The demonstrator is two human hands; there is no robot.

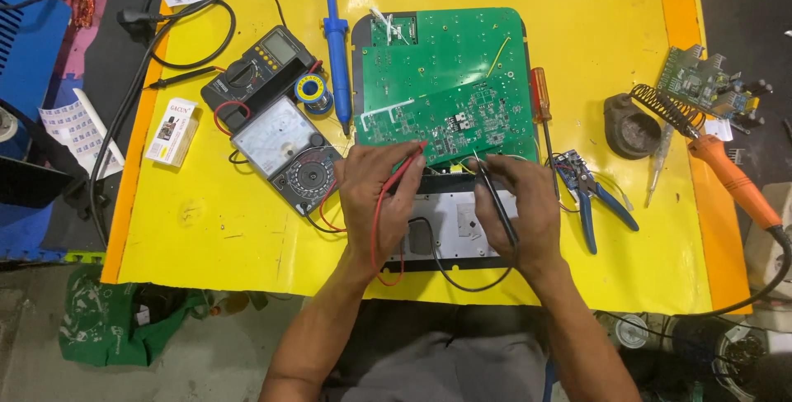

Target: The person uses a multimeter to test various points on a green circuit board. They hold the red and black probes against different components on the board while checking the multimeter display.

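Circuit boards are the centre of the work: a large green circuit board (pixel 437 47) lies in the upper middle of the yellow tabletop (pixel 223 229), and a smaller green circuit board (pixel 450 125) rests tilted on its near edge, above a grey metal panel (pixel 454 220) that lies under both hands.

The left hand (pixel 379 191) pinches a red test probe (pixel 410 160) between thumb and fingers, with the tip at the near edge of the smaller board. The right hand (pixel 516 204) pinches a black test probe (pixel 493 196) in the same way, and its tip is at the same edge, very near to the red one. I cannot tell which solder points the tips touch.

The main risk, in my judgement, is that the two tips stand so near that a small slip could bridge neighbouring contacts or give a false reading. The smaller board only leans and is not fixed, so pressure from the probes could push it to slide. The red lead (pixel 379 229) loops over the left wrist; a pull of the arm may drag the analog multimeter (pixel 289 150), which sits just left of the left hand, touching a digital multimeter (pixel 260 68) behind it.

Smaller things could also disturb the work. A blue desoldering pump (pixel 337 39) and a solder roll (pixel 311 88) lie near the left side of the large board. A screwdriver (pixel 540 101) and blue-handled pliers (pixel 590 191) are just beside the right hand, and an elbow could knock them. An orange soldering iron (pixel 730 175) lies well apart at the right, beside its spring stand (pixel 635 125); whether it is hot I cannot tell.
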